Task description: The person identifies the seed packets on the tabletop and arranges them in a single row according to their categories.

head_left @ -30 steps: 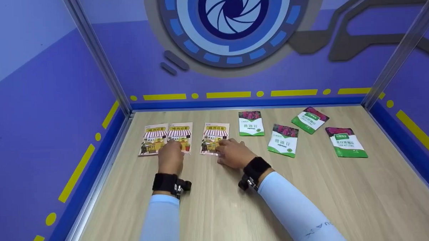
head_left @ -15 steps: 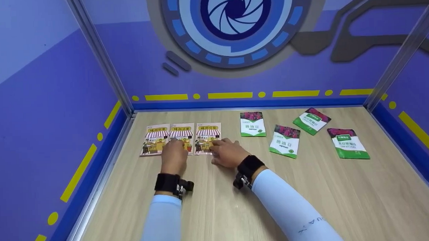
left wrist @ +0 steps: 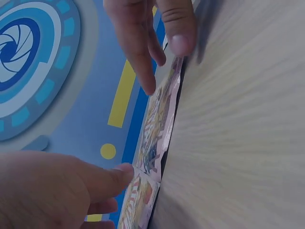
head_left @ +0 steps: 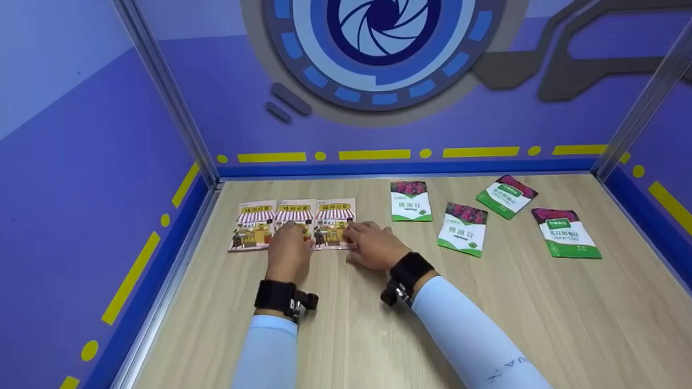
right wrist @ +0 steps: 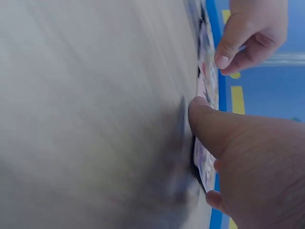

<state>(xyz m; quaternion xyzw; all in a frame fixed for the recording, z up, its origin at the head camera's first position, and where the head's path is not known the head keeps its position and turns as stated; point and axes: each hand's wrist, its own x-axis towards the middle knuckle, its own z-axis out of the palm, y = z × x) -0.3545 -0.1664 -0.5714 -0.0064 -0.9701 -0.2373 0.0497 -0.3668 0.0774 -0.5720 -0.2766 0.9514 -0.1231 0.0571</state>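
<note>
Three pink packets with a striped-awning shop picture lie side by side at the table's back left: a left packet [head_left: 250, 228], a middle packet [head_left: 295, 212] and a right packet [head_left: 331, 221]. My left hand [head_left: 289, 252] is over the lower part of the middle packet and hides some of it. In the left wrist view its thumb [left wrist: 119, 177] points straight at the seam between two packets. My right hand [head_left: 378, 246] touches the right packet's lower right side. Its thumb [right wrist: 202, 112] lies along the packet's near edge in the right wrist view.
Right of my hands lie green-and-white flower packets: one upright [head_left: 411, 202], one slightly tilted [head_left: 463, 229], one turned well askew [head_left: 506, 196], and one furthest right [head_left: 566, 234]. Blue-purple walls [head_left: 92, 169] enclose the wooden table [head_left: 351, 344] at the back and sides.
The right packet has slid left under my right hand, closing the gap to the middle packet. My left hand has shifted slightly right over the middle packet. The green packets stay put.
</note>
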